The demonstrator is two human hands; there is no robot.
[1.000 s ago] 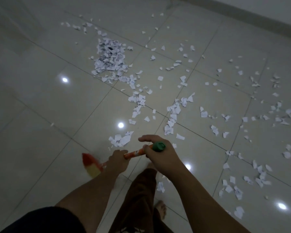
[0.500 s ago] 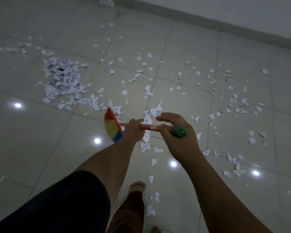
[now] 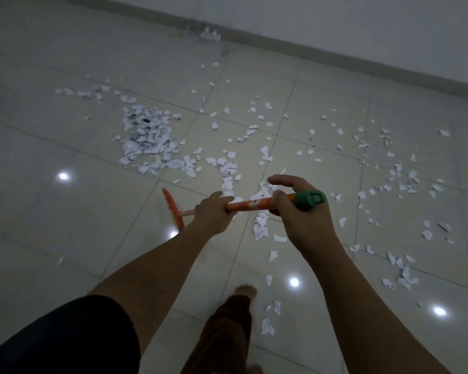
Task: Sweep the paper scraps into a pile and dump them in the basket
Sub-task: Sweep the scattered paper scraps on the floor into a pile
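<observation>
I hold a broom with an orange handle (image 3: 250,205) and a green end cap (image 3: 308,200). My left hand (image 3: 214,214) grips the handle lower down, and my right hand (image 3: 300,214) grips it just below the cap, index finger lifted. The broom head (image 3: 173,209) is blurred, low at the left of my hands. A dense pile of white paper scraps (image 3: 146,133) lies on the tiled floor ahead left. A trail of scraps (image 3: 227,171) runs from the pile toward my hands. Loose scraps (image 3: 397,174) are scattered to the right. No basket is in view.
A wall with a dark skirting (image 3: 335,63) runs across the top right. A small white object (image 3: 210,35) sits at its foot. My bare foot (image 3: 245,291) and brown trouser leg are below my hands. Bare glossy tiles (image 3: 38,211) spread to the left.
The broom head has swung left and down, now seen edge-on and blurred. The view has turned, so the pile sits nearer the middle. Both hands keep their grip.
</observation>
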